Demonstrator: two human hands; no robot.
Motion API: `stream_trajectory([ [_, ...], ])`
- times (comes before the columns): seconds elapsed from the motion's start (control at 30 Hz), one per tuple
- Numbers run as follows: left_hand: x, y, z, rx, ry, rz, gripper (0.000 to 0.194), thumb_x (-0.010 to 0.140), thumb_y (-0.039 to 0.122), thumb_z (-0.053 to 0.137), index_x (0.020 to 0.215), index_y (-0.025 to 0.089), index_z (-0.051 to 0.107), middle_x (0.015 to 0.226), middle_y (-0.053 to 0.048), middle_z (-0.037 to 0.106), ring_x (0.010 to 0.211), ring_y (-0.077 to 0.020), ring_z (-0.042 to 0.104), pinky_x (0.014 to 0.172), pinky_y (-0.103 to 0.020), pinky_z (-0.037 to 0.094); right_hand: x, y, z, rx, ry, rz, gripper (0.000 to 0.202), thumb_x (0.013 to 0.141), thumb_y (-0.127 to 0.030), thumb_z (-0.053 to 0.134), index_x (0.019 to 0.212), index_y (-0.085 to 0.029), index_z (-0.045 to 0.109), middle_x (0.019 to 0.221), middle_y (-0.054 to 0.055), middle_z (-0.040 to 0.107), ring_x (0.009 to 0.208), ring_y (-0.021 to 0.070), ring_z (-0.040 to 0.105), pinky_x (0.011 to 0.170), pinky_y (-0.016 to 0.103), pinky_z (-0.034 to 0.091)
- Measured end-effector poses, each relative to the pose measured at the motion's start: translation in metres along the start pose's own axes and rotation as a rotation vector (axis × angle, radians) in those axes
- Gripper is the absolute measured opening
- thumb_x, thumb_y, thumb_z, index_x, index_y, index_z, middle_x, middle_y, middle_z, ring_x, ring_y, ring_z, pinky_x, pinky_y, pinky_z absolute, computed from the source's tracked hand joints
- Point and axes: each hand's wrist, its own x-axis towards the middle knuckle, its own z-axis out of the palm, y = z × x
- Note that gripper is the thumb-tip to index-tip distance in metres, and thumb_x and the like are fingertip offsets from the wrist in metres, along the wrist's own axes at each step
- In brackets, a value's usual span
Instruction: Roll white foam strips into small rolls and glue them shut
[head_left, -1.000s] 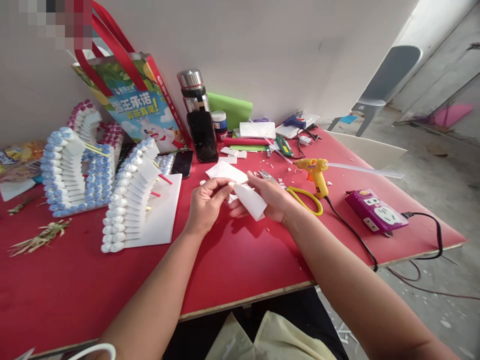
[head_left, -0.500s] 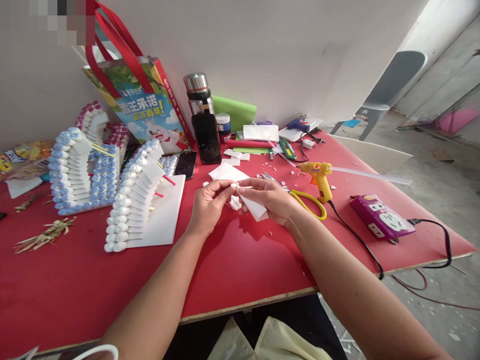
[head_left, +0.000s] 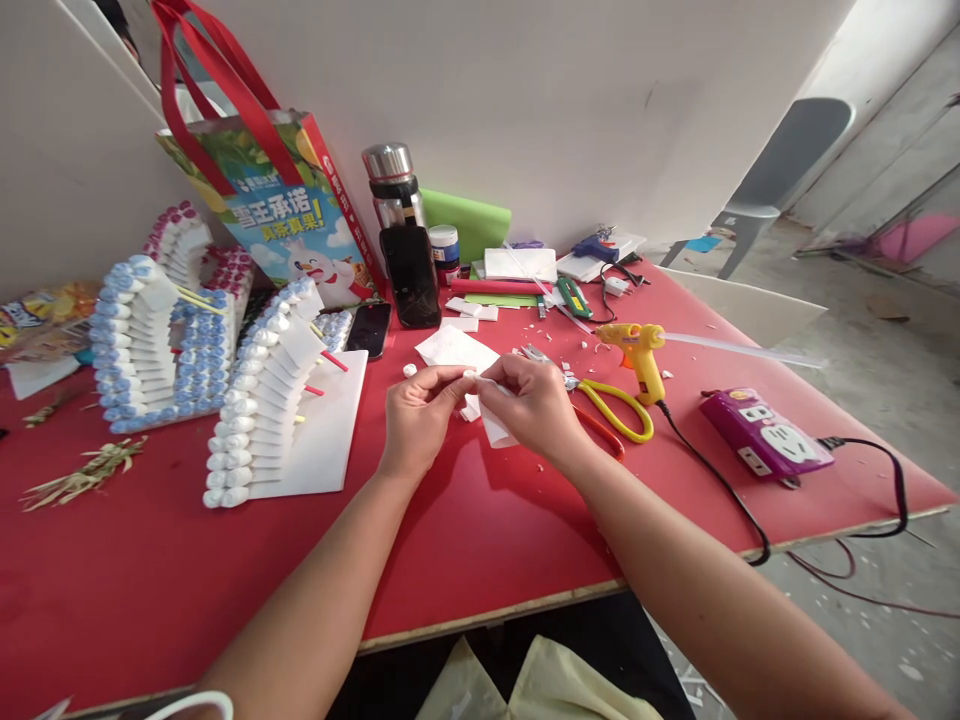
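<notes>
White paper (head_left: 496,431) swung leftward, free end nearward.

Craft workspace, workshop-like in character. Indicators: red table (head_left: 450,560) beneath the fingers (head_left: 448,375), strewn with pale scraps; scissors (head_left: 590,386) just right of the fingers; a yellow glue gun (head_left: 640,368) and purple power socket (head_left: 766,440) farther right; layered white models (head_left: 281,425) to their left; a green cutter (head_left: 574,298) beyond. Bare grey floor (head_left: 892,370) lies well apart, far right, below a plastic chair (head_left: 796,155).
</notes>
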Motion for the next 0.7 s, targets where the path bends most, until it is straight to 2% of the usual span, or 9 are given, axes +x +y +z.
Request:
stream_trajectory([
  [0.13,0.001,0.004,-0.005,-0.042,-0.022,0.035,0.018,0.072,0.032,0.082,0.086,0.021,0.080,0.075,-0.002,0.074,0.062,-0.0126,0.062,0.063,-0.026,0.054,-0.001,-0.002,-0.002,0.121,-0.065,-0.015,0.014,0.081,-0.029,0.063,0.074,-0.016,0.064,0.062,-0.002,0.059,0.055,0.0099,0.050,0.051,0.022,0.037],
  [0.3,0.003,0.007,-0.012,-0.031,-0.050,0.036,0.021,0.069,0.035,0.085,0.084,0.021,0.081,0.075,-0.002,0.074,0.062,-0.0139,0.064,0.064,-0.028,0.056,-0.001,-0.004,-0.007,0.095,-0.090,-0.094,0.017,0.085,-0.031,0.063,0.075,-0.017,0.063,0.061,-0.002,0.057,0.056,0.0099,0.046,0.052,0.023,0.036],
  [0.5,0.004,0.008,-0.015,-0.019,-0.079,0.063,0.026,0.064,0.037,0.088,0.080,0.019,0.079,0.080,-0.005,0.076,0.070,-0.0179,0.068,0.069,-0.031,0.058,-0.002,-0.007,-0.014,0.071,-0.160,-0.162,0.020,0.091,-0.032,0.060,0.079,-0.017,0.067,0.069,0.001,0.065,0.062,0.0115,0.052,0.057,0.023,0.039],
  [0.63,0.003,0.011,-0.016,-0.010,-0.126,0.050,0.027,0.064,0.038,0.088,0.079,0.017,0.077,0.074,-0.004,0.074,0.061,-0.0159,0.066,0.062,-0.030,0.058,0.000,-0.006,-0.017,0.076,-0.217,-0.157,0.020,0.091,-0.031,0.060,0.082,-0.016,0.068,0.071,0.001,0.066,0.063,0.0115,0.053,0.057,0.023,0.039],
  [0.7,0.003,0.012,-0.016,-0.017,-0.170,0.019,0.028,0.067,0.036,0.087,0.085,0.018,0.078,0.070,-0.002,0.071,0.057,-0.0150,0.065,0.060,-0.029,0.057,0.001,-0.005,-0.019,0.064,-0.237,-0.153,0.020,0.091,-0.031,0.060,0.083,-0.016,0.069,0.070,0.001,0.065,0.063,0.0113,0.052,0.058,0.023,0.039],
])
